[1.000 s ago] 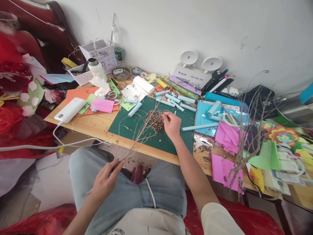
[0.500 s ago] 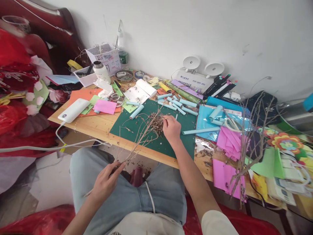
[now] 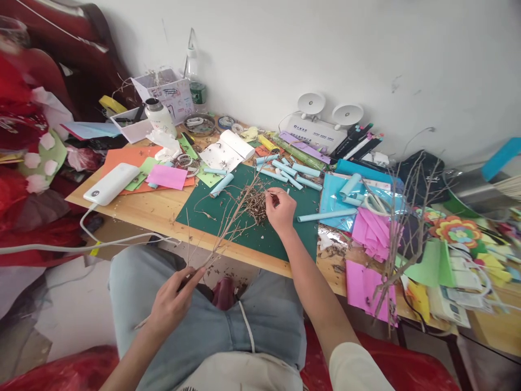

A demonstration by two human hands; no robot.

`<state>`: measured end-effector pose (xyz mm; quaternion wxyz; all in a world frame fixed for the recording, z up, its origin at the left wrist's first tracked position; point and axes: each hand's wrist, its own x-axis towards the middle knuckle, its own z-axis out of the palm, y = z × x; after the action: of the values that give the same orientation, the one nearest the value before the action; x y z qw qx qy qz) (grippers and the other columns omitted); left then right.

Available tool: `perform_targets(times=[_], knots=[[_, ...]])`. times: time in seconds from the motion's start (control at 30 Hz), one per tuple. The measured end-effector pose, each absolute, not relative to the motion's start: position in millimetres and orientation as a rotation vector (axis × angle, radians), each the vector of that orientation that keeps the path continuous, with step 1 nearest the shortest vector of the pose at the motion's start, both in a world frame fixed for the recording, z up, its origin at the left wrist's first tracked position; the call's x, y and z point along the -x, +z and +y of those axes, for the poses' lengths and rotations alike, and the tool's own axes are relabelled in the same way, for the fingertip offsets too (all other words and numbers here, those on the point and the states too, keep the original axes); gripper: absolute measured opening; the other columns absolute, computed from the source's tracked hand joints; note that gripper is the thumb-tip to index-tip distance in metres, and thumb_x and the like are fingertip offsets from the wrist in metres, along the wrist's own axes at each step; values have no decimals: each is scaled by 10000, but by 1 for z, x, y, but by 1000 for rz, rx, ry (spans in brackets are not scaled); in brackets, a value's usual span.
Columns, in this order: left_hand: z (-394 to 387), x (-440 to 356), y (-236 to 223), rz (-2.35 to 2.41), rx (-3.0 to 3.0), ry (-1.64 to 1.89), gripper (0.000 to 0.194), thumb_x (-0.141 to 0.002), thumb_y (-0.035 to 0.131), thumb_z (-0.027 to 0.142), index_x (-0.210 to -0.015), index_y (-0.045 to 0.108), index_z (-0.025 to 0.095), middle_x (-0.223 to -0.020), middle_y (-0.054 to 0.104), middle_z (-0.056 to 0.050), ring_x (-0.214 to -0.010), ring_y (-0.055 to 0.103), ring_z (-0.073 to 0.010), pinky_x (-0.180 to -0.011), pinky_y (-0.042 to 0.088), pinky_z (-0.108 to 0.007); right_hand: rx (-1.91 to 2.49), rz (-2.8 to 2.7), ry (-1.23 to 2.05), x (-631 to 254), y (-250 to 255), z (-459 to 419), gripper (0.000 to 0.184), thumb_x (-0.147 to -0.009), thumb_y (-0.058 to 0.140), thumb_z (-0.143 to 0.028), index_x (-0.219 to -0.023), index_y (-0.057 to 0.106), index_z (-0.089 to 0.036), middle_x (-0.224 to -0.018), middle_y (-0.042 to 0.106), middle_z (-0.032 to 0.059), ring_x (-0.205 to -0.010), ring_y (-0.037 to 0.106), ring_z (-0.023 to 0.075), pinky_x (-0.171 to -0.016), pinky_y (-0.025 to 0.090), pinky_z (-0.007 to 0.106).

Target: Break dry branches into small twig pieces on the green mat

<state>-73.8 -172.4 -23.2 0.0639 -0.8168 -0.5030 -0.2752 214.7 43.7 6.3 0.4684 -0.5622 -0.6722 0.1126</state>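
My left hand (image 3: pixel 171 301) is over my lap, fingers pinched on the base of a thin dry branch (image 3: pixel 228 222) that slants up across the green cutting mat (image 3: pixel 211 209). My right hand (image 3: pixel 280 209) is on the mat, fingers pinched on a fine twig tip of that branch, beside a small heap of dry twig bits (image 3: pixel 253 200). Pale blue rolled paper tubes (image 3: pixel 285 168) lie just beyond it.
The wooden table (image 3: pixel 158 209) carries a white power bank (image 3: pixel 110 183) with cable, pink and orange paper (image 3: pixel 167 175), a thermos (image 3: pixel 158 115), boxes, markers (image 3: pixel 358 142), pink sheets (image 3: pixel 372 231), scissors and a second bare branch (image 3: pixel 396 239) at right. Red fabric lies left.
The view shifted slightly. My right hand has risen a little and curled its fingers on the twig tip; my left hand keeps its grip on the branch base.
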Motion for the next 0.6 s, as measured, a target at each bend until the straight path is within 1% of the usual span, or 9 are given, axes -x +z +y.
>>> perform_targets(times=[0.07,0.13,0.27,0.43,0.5,0.6], knots=[[-173,75,-23,-1532,2459,-829,617,-852,458,-34,-1389,499,268,-1044,628,-79,-874,649,-144,-820,521,-240,1361,-1604,364,-214,9,42,227,-902,496,-372,-893,644,-201,-825,712,76,-620,632,171,-650,533,313],[-173,76,-23,-1540,2442,-835,609,-855,463,-26,-1386,502,270,-1044,629,-80,-881,653,-148,-825,525,-246,1310,-1577,459,-213,11,40,207,-896,512,-366,-901,642,-204,-794,708,63,-637,660,176,-654,548,310],[-172,79,-25,-1534,2418,-843,584,-866,454,-4,-1379,514,267,-1042,635,-82,-849,655,-144,-807,532,-246,1218,-1520,588,-211,16,36,154,-865,566,-342,-874,637,-206,-747,695,45,-650,691,187,-652,570,311],[-171,78,-25,-1528,2405,-844,585,-861,462,-9,-1375,520,266,-1037,635,-80,-835,650,-141,-812,533,-248,1197,-1467,733,-212,18,35,131,-833,585,-334,-852,622,-210,-781,704,47,-673,697,191,-649,581,314],[-171,77,-23,-1529,2413,-836,616,-854,465,-27,-1393,499,268,-1036,631,-81,-841,645,-141,-810,531,-246,1206,-1488,732,-212,17,35,145,-836,582,-340,-860,637,-209,-805,708,51,-685,689,186,-666,580,316],[-171,76,-22,-1538,2422,-815,644,-854,456,-37,-1418,472,274,-1043,630,-83,-850,645,-138,-814,529,-241,1248,-1536,619,-213,14,37,177,-844,598,-367,-825,667,-205,-813,712,57,-669,662,177,-655,562,314]])
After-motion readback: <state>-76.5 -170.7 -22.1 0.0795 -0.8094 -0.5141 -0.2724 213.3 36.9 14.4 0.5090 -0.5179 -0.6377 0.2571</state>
